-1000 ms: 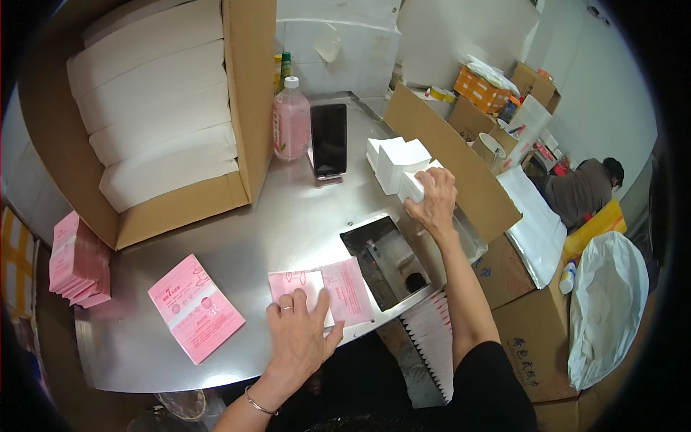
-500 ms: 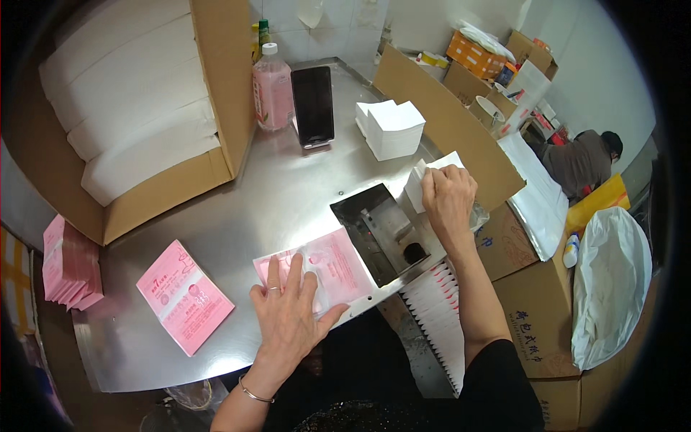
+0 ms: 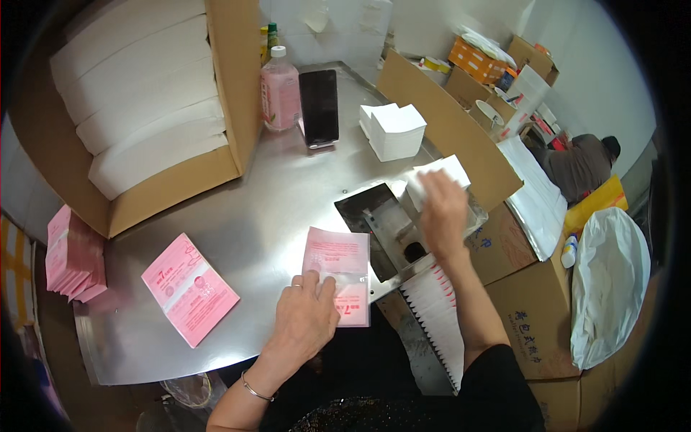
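A pink printed packet with a clear plastic edge lies at the table's front edge. Bent over its left side is my left hand, fingers closed on it; the thumb is hidden. Blurred by motion, my right hand is beside a stack of white folded paper, and its fingertips are too smeared to read. Left of the first packet lies a pile of matching pink packets. A rectangular opening in the tabletop sits between my hands.
An open carton of white paper bundles stands at the left, above more pink packets. A phone, a pink bottle and another white paper stack stand farther back. Cartons and a bent-over person are at right.
The pink packet has turned upright under my left hand, whose spread fingers have drawn in. My right hand has shifted slightly and become blurred. The whole view has moved a little.
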Motion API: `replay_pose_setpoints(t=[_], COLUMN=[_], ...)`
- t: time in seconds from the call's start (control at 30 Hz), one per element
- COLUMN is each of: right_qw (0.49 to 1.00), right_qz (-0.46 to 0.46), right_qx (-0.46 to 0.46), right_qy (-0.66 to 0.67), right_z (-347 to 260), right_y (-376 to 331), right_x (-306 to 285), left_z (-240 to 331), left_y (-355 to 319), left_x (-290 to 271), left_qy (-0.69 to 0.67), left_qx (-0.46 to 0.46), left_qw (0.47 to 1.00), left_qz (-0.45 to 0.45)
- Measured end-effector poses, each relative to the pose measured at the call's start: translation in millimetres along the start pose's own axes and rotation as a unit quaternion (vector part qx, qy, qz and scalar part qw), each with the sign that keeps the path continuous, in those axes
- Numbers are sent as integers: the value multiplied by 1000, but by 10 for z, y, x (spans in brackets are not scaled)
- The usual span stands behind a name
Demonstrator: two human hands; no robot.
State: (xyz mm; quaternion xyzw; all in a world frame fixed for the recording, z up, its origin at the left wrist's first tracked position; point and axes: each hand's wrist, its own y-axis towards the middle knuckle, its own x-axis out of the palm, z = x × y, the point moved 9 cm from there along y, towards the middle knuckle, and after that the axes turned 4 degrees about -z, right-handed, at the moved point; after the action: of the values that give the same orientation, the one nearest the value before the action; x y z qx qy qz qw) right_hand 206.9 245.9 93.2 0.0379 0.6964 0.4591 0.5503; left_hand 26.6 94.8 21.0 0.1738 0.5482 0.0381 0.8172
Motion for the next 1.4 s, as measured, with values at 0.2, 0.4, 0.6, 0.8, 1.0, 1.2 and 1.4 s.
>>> replay_pose_setpoints(t=[0.2, 0.4, 0.6, 0.8, 1.0, 1.2, 1.4], right_qw=[907, 955, 944, 997, 986, 993, 992], right_qz=[-98, -252, -302, -69, 4, -16, -19], right_qx=[-329, -120, 43, -18, 48, 87, 114], right_qy=[243, 96, 122, 31, -160, -82, -46], right_z=[-1843, -1325, -250, -409, 366, 387, 631], right_y=[-1004, -362, -541, -123, 28, 107, -31], right_x=[-134, 1082, 1351, 71, 214, 153, 163], left_z=[-169, 4, 11, -687, -1312, -961, -83], left_y=[-53, -77, -490, -908, -1048, -814, -157], left_x=[-267, -176, -375, -1006, -1065, -1048, -117], left_qy=[-15, -43, -93, 28, 182, 38, -9], left_qx=[-25, -39, 10, -139, -263, -225, -24], left_qw=[1000, 998, 995, 975, 942, 969, 999], left_qz=[6, -20, -36, 171, 98, 95, 28])
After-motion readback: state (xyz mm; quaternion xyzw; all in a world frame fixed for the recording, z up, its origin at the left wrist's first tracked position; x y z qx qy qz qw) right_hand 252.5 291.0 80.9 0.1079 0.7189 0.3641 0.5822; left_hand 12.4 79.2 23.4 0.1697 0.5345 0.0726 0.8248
